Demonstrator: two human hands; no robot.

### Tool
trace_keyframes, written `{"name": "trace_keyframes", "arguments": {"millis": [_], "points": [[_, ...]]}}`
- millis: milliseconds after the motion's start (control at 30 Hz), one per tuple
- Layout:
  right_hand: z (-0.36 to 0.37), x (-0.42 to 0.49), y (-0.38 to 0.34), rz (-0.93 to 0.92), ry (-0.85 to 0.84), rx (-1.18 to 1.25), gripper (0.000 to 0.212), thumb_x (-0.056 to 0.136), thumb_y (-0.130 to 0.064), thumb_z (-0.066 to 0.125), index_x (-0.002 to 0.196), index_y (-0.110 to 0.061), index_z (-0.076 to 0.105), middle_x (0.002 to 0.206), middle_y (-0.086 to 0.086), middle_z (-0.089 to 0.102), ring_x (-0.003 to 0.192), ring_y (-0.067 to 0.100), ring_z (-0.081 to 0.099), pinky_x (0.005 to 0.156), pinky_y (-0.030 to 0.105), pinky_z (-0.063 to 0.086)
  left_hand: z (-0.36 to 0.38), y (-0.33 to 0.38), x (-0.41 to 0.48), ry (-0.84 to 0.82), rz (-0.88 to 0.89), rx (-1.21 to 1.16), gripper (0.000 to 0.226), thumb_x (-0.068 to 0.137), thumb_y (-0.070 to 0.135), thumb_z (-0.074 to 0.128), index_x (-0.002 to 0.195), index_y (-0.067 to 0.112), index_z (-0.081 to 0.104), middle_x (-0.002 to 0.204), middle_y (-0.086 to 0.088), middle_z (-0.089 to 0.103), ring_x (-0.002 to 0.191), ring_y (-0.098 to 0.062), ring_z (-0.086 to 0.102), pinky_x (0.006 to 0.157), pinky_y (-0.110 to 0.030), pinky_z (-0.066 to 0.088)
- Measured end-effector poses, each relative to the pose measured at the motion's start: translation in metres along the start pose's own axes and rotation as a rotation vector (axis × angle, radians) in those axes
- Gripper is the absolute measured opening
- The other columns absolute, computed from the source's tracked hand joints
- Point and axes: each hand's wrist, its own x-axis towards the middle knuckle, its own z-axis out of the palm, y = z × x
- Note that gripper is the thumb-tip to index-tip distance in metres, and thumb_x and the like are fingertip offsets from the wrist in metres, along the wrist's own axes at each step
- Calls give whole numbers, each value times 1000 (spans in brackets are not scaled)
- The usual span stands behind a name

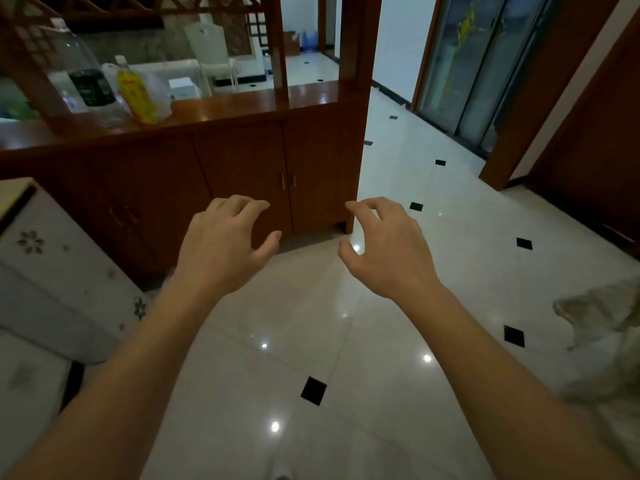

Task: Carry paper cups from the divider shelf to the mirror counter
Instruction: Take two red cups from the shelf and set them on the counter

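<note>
Both hands are empty: left hand (221, 244) and right hand (384, 251) hang loosely curled, apart, over the tiled floor (311, 341). The divider shelf (242, 103) sits beyond them; can't pick out any paper cups.

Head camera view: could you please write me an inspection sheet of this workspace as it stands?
Surface: divider shelf, glossy brown wood, cabinet doors below; its right part is bare.
Job's things: no paper cups clearly seen; the mirror counter is not in view.
Clutter: yellow bottle, dark jar and clear plastic bags crowd the shelf's left end.
Grippers: left hand and right hand both open, fingers curled, empty, held over the floor in front of the cabinet.
Cables: nothing seen.
Surroundings: white tiled floor with black diamond insets, glass doors at right, floral-covered furniture at left.
</note>
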Motion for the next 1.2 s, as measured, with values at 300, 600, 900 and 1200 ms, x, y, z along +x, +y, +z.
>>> {"name": "trace_keyframes", "arguments": {"millis": [300,600,900,1200], "points": [[51,92,42,3,-13,2,55,86,-46,54,136,-23,48,134,5,53,124,24,46,97,43,42,50,-20,99,-4,-6,-15,57,93,56,44,141,25,45,140,-2,51,130,-23,43,102,-43,37],[100,260,70,54,3,-24,56,86,-47,54,136,-22,49,134,5,54,124,24,46,97,42,42,92,-69,270,0,43,-62,54,93,53,45,137,22,50,135,-4,55,125,-24,47,95,-43,42],[145,386,116,122,-13,-31,57,86,-50,51,138,-26,46,137,2,50,126,22,44,99,42,40,143,-88,409,-10,81,-81,53,92,55,46,135,24,51,133,-2,56,122,-24,49,92,-43,44],[188,517,192,78,1,-22,56,85,-51,53,136,-27,48,136,3,52,125,22,46,97,42,42,200,-84,550,-1,48,-78,53,92,54,45,137,25,49,137,0,53,127,-22,46,97,-43,43]]}}
